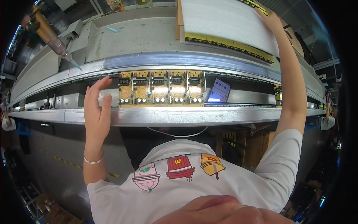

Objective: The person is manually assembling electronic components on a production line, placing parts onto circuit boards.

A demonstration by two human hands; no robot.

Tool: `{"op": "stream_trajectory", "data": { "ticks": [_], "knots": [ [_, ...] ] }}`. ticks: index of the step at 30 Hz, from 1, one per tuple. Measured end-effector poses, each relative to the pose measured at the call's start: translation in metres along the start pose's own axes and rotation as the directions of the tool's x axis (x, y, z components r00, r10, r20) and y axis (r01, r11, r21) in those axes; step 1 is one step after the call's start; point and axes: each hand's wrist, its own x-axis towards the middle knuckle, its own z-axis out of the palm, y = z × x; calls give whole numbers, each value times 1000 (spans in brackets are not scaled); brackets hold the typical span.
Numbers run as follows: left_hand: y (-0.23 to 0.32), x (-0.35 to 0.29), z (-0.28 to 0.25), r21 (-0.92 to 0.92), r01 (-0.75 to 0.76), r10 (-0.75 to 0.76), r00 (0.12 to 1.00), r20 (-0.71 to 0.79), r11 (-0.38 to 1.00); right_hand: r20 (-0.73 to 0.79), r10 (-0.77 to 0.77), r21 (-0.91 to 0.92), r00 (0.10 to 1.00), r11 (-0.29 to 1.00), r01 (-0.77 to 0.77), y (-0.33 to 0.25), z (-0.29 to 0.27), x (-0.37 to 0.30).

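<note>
My left hand [98, 102] is raised over the near rail of the conveyor, left of a panel of circuit boards [161, 89]. Its fingers are stretched out and apart, and it holds nothing. The tan panel carries black parts, silver heat sinks and white-topped round parts. At the far right, my right hand [269, 18] reaches across a white foam sheet [227, 26] in a carton. Its fingertips bend onto a yellow and black strip of parts [257, 6] at the sheet's far edge. A matching yellow and black strip [231, 46] lies along the near edge.
A phone-like device with a lit screen [219, 90] lies in the conveyor channel right of the panel. Another board [278, 94] shows by my right forearm. A tool with a pale blue tip [71, 59] hangs at left. Metal rails [149, 116] border the conveyor.
</note>
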Motion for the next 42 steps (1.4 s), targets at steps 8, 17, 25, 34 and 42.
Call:
{"op": "stream_trajectory", "data": {
  "ticks": [8,17,25,34,42],
  "knots": [
    [16,4,6,-5,-93,93,995,-28,996,-52,177,167,983,972,-166,17,34,23],
    [67,32,47,-70,-369,369,929,-13,927,101,-28,964,995,-246,-105,-48,23,-85],
    [142,71,121,-197,-473,463,881,-96,859,336,-514,913,790,-28,-406,-121,20,-241],
    [150,89,105,-255,-130,208,929,307,958,296,-599,799,744,-272,-537,-114,33,-248],
    [138,79,102,-405,81,82,926,368,911,279,-542,952,793,263,-155,-91,18,-249]
  ]
}}
